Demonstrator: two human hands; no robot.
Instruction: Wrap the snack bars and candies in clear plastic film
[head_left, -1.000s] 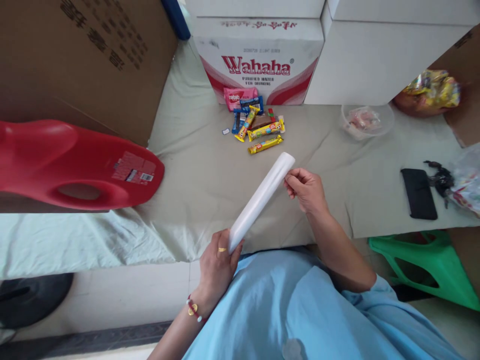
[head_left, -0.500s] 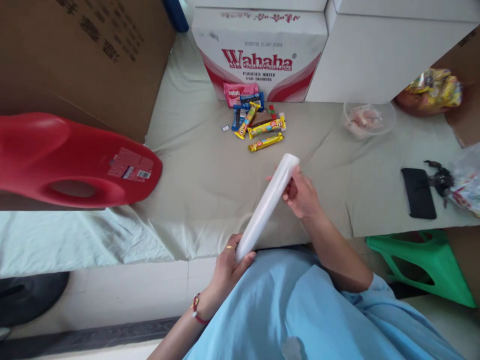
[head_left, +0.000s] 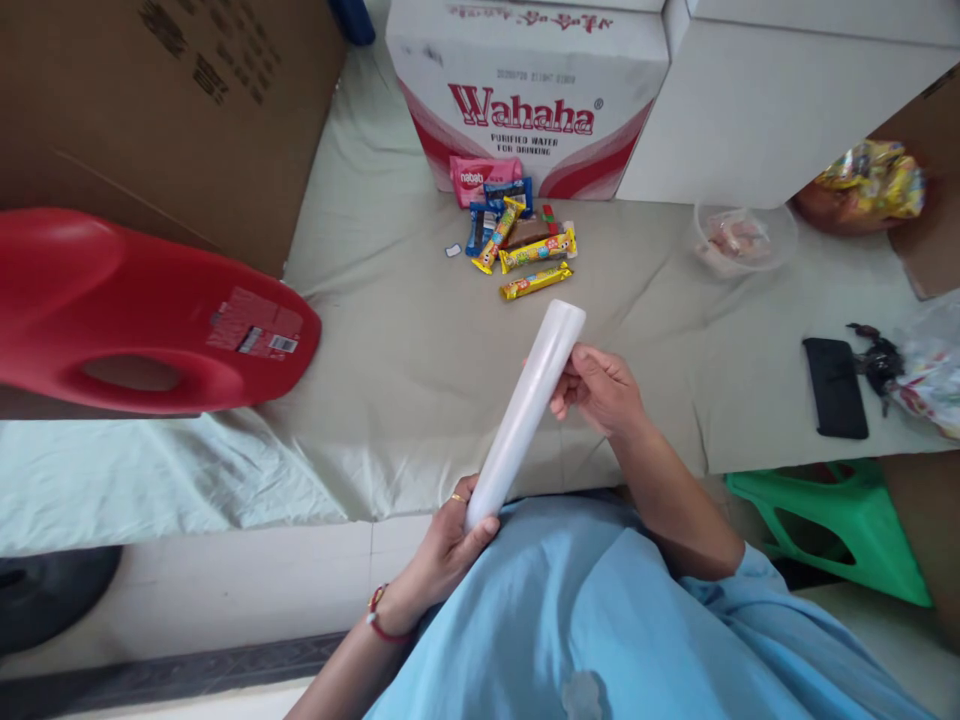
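Observation:
A long white roll of what looks like thin plastic film (head_left: 525, 415) is held at a slant above the table's front edge, its upper end pointing away from me. My left hand (head_left: 454, 540) wraps round the lower end, thumb on the near side. Close to the far end, my right hand (head_left: 600, 390) pinches at the roll's right edge with thumb and forefinger, the other fingers curled; some fingertips are hidden behind the roll. Just beyond that end lie yellow-wrapped snack bars (head_left: 536, 281), blue packets (head_left: 481, 228) and a pink nabati packet (head_left: 484, 180).
A white Wahaha carton (head_left: 525, 120) stands behind the snacks. At left are a big red jug (head_left: 172, 330) and a brown carton (head_left: 187, 150). To the right lie a clear tub (head_left: 742, 245), a black phone (head_left: 836, 388) and keys (head_left: 881, 362). A green stool (head_left: 847, 520) stands below.
The right hand has slid a little down the roll's edge from its far end. The roll's upper end has swung slightly left. My left hand keeps its grip.

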